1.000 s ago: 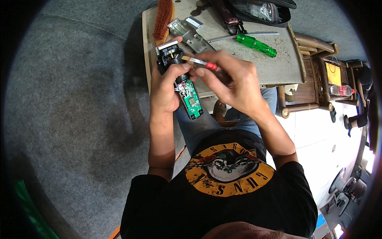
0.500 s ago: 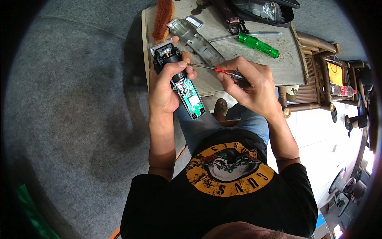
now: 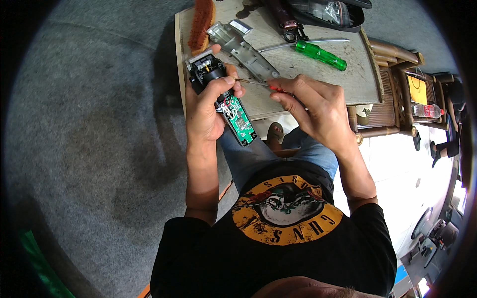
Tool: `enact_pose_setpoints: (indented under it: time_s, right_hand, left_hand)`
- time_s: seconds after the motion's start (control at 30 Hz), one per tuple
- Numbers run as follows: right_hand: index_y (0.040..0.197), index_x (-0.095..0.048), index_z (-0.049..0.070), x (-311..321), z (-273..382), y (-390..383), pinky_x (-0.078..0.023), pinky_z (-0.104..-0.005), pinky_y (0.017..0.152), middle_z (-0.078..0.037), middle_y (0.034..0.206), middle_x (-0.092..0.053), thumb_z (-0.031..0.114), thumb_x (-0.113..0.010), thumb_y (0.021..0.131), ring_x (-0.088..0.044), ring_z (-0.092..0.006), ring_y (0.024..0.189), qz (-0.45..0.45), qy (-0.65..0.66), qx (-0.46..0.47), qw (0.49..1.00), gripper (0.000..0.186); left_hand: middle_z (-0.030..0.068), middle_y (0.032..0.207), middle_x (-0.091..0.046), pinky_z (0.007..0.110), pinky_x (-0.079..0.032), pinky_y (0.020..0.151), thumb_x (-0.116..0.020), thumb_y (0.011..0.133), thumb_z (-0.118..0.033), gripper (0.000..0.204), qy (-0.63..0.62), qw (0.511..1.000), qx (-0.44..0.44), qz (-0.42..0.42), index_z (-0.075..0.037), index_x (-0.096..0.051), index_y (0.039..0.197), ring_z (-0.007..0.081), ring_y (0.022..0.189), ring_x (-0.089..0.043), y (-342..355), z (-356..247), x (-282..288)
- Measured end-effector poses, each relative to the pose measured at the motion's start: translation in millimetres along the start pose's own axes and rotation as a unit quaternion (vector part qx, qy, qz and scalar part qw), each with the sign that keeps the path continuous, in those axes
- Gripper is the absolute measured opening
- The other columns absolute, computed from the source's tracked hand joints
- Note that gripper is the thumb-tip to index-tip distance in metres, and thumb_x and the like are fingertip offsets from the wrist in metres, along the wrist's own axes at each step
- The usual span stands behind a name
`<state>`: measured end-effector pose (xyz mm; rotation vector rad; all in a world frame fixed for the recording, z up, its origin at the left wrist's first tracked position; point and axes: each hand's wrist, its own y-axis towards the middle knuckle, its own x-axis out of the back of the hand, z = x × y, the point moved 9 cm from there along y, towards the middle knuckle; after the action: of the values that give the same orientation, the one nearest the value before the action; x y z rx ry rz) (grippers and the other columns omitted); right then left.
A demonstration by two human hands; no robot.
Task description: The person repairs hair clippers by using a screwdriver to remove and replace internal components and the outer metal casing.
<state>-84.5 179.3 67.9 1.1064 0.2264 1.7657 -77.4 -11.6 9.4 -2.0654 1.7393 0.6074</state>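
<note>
My left hand (image 3: 204, 110) is closed around an opened hair clipper (image 3: 207, 69), its blade end pointing away from me. A green circuit board (image 3: 241, 120) with wires lies bare in its handle part. My right hand (image 3: 318, 107) grips a screwdriver (image 3: 276, 89) with a red collar; my fingers hide most of its handle. The thin shaft runs left to my left thumb and fingers, where a small brass-coloured piece sits at its tip; I cannot make out its kind. Beyond my hands, a grey clipper housing shell (image 3: 248, 55) lies on the small table (image 3: 318, 89).
A green-handled tool (image 3: 321, 55) and a thin curved strip (image 3: 328, 40) lie on the table. Behind them are a dark clipper (image 3: 284, 20) and an open black case (image 3: 338, 22). A brown-bristled brush (image 3: 202, 25) is at the far left. Bamboo furniture (image 3: 380, 109) stands at right.
The circuit board has tilted slightly in my left hand. My right fingers have shifted, so the screwdriver handle is more hidden. The tip stays at my left thumb.
</note>
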Motion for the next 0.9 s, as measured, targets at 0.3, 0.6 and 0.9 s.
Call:
enact_pose_setpoints:
  time_s: [0.3, 0.6, 0.9]
  right_hand:
    - [0.101, -0.063, 0.004, -1, -2, 1, -0.049, -0.0396, 0.051, -0.011, 0.063, -0.064, 0.014, -0.072, 0.093, -0.067, -0.0307, 0.054, 0.110, 0.072, -0.209, 0.969, 0.016]
    - [0.089, -0.058, 0.001, 15, 24, 9, -0.053, -0.0380, 0.056, -0.015, 0.080, -0.072, 0.017, -0.078, 0.090, -0.072, -0.0289, 0.067, 0.090, -0.057, -0.020, 0.994, 0.025]
    - [0.088, -0.063, 0.000, 2, -4, -2, -0.046, -0.0363, 0.047, -0.012, 0.055, -0.061, 0.023, -0.069, 0.098, -0.065, -0.0269, 0.049, 0.110, 0.065, -0.146, 0.981, 0.026]
  left_hand:
    - [0.0106, 0.087, -0.062, 0.034, -0.052, 0.067, -0.061, 0.085, 0.006, 0.060, 0.036, 0.999, -0.011, 0.002, 0.000, -0.045, 0.143, 0.0174, 0.071, -0.059, -1, -5, -6]
    - [0.0110, 0.090, -0.062, 0.034, -0.052, 0.068, -0.061, 0.084, 0.003, 0.066, 0.075, 0.997, -0.013, 0.013, 0.001, -0.042, 0.148, 0.0155, 0.073, -0.060, -5, -5, -11]
    - [0.0107, 0.087, -0.060, 0.033, -0.050, 0.067, -0.061, 0.084, 0.003, 0.069, 0.078, 0.996, 0.006, 0.046, 0.001, -0.039, 0.149, 0.0163, 0.073, -0.059, -4, -5, -15]
